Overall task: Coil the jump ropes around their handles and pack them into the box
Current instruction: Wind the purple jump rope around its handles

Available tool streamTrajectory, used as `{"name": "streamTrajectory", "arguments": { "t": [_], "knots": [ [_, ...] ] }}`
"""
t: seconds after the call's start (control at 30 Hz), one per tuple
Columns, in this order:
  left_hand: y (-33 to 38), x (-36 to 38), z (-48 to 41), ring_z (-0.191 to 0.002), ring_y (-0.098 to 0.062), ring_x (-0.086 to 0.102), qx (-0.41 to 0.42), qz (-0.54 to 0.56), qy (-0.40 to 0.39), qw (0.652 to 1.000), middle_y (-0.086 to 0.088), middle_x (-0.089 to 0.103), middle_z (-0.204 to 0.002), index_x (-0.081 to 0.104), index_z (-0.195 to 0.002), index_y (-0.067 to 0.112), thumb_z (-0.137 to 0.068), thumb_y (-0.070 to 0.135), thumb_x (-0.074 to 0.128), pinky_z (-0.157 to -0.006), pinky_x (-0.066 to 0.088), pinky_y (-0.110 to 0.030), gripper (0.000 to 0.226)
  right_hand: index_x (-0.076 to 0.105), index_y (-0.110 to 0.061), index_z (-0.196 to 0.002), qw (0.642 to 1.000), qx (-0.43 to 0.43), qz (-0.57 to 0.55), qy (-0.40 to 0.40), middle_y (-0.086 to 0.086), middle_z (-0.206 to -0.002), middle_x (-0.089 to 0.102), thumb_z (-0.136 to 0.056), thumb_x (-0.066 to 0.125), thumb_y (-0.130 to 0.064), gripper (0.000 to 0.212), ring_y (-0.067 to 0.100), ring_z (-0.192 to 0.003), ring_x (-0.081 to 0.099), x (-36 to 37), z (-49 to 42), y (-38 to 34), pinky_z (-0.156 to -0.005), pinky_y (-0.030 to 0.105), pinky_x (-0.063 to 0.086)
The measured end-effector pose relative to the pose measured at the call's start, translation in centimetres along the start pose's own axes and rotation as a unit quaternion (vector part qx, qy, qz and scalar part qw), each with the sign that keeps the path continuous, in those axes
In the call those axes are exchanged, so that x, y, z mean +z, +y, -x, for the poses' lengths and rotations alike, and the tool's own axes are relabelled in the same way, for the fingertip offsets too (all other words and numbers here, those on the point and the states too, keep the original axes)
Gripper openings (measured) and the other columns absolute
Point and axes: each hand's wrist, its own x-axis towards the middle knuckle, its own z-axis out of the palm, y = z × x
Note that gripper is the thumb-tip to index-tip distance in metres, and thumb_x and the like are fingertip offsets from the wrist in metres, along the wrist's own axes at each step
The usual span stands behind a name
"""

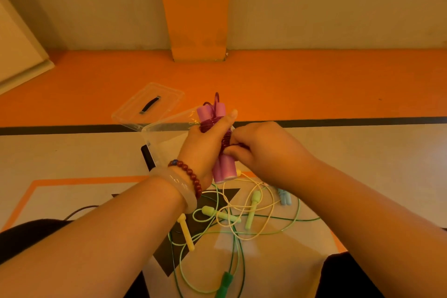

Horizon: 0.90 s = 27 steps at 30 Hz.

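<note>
My left hand [205, 143] grips a pair of pink jump rope handles [225, 167] held upright together, with dark red rope [210, 124] coiled round their middle. My right hand [261, 150] pinches the rope's end against the coil at the handles' right side. Behind them on the floor stands the clear plastic box [154, 138], open. Its clear lid [147, 104] with a dark handle lies further back. Below my hands several loose ropes lie tangled: yellow-green handles [252, 210], a yellow handle [186, 232], a dark green handle [225, 283] and pale blue handles [284, 197].
The floor is pale with orange and black markings; an orange band and a black line run behind the box. An orange pillar [196, 31] rises at the back wall. My dark-clothed knees frame the bottom corners.
</note>
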Motion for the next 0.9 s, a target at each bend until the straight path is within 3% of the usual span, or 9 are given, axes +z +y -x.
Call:
{"name": "streamTrajectory", "arguments": {
  "t": [0.07,0.17,0.27,0.33,0.47,0.53,0.6,0.73,0.9],
  "knots": [
    [-0.2,0.0,-0.1,-0.074,-0.024,0.065,0.025,0.001,0.032,0.999,-0.014,0.066,-0.088,0.061,-0.105,0.010,-0.076,0.031,0.079,-0.066,0.056,-0.037,0.040,0.061,-0.017,-0.094,1.000,0.004,0.003,-0.011,0.000,-0.091,0.060,-0.096,0.052,-0.032,0.017,0.016,-0.084,0.051,-0.2,-0.3,-0.5,-0.069,0.029,0.034],
    [-0.2,0.2,-0.3,-0.075,-0.024,0.066,0.008,0.000,0.003,1.000,-0.018,0.068,-0.096,0.057,-0.114,0.011,-0.076,0.019,0.077,-0.068,0.058,-0.039,0.044,0.052,-0.022,-0.085,0.997,0.002,-0.009,-0.075,-0.005,-0.086,0.058,-0.096,0.052,-0.035,0.017,0.012,-0.078,0.052,-1.5,-0.4,0.2,-0.067,0.030,0.037],
    [-0.3,0.7,0.3,-0.054,-0.015,0.058,-0.002,-0.001,-0.040,0.999,-0.008,0.062,-0.075,0.060,-0.097,0.013,-0.086,0.012,0.065,-0.050,0.052,-0.026,0.012,0.051,-0.030,-0.079,0.989,0.005,-0.004,-0.147,-0.010,-0.070,0.062,-0.096,0.051,-0.040,0.019,0.002,-0.063,0.052,-2.9,-0.4,1.1,-0.058,0.019,0.038],
    [-0.2,0.9,0.5,-0.049,-0.012,0.055,0.005,-0.013,-0.054,0.998,-0.006,0.058,-0.072,0.060,-0.090,0.014,-0.088,0.012,0.063,-0.047,0.050,-0.023,0.003,0.057,-0.025,-0.084,0.986,0.020,-0.005,-0.163,-0.011,-0.066,0.062,-0.095,0.052,-0.041,0.020,-0.002,-0.059,0.052,-3.5,-0.3,1.8,-0.054,0.013,0.035],
    [0.3,1.2,0.9,-0.048,-0.012,0.059,0.006,0.004,-0.075,0.997,-0.004,0.055,-0.076,0.057,-0.099,0.014,-0.085,0.018,0.066,-0.049,0.053,-0.025,0.017,0.055,-0.024,-0.077,0.977,0.058,-0.117,-0.170,-0.009,-0.062,0.060,-0.096,0.055,-0.031,0.020,-0.002,-0.057,0.056,-4.9,0.3,2.9,-0.058,0.010,0.040],
    [0.7,1.3,1.3,-0.055,-0.013,0.061,0.014,0.026,-0.107,0.994,-0.007,0.056,-0.083,0.058,-0.107,0.011,-0.073,0.023,0.070,-0.051,0.054,-0.027,0.038,0.057,-0.020,-0.081,0.949,0.081,-0.243,-0.185,-0.008,-0.057,0.058,-0.095,0.056,-0.023,0.014,0.006,-0.057,0.060,-5.0,0.7,3.4,-0.060,0.019,0.046],
    [1.0,1.3,1.5,-0.059,-0.013,0.060,0.025,0.033,-0.122,0.992,-0.007,0.057,-0.084,0.058,-0.110,0.012,-0.065,0.027,0.068,-0.050,0.052,-0.026,0.049,0.058,-0.013,-0.087,0.905,0.098,-0.363,-0.199,-0.006,-0.056,0.054,-0.092,0.057,-0.018,0.007,0.010,-0.049,0.053,-4.8,1.0,3.7,-0.052,0.023,0.044],
    [1.4,0.9,1.8,-0.056,-0.010,0.059,0.023,0.018,-0.171,0.985,0.001,0.061,-0.072,0.061,-0.096,0.018,-0.068,0.029,0.063,-0.049,0.051,-0.023,0.030,0.061,-0.005,-0.098,0.830,0.105,-0.493,-0.239,0.002,-0.067,0.054,-0.084,0.066,-0.011,0.016,0.005,-0.044,0.045,-4.8,1.0,4.6,-0.045,0.017,0.039],
    [1.4,0.2,1.6,-0.064,-0.015,0.058,-0.016,0.068,-0.207,0.976,-0.004,0.059,-0.076,0.062,-0.093,0.014,-0.069,0.026,0.061,-0.054,0.056,-0.027,0.027,0.065,-0.005,-0.101,0.804,0.113,-0.537,-0.230,0.004,-0.069,0.063,-0.083,0.062,-0.002,0.018,0.006,-0.048,0.051,-5.5,1.1,5.5,-0.044,0.016,0.043]
  ]
}}
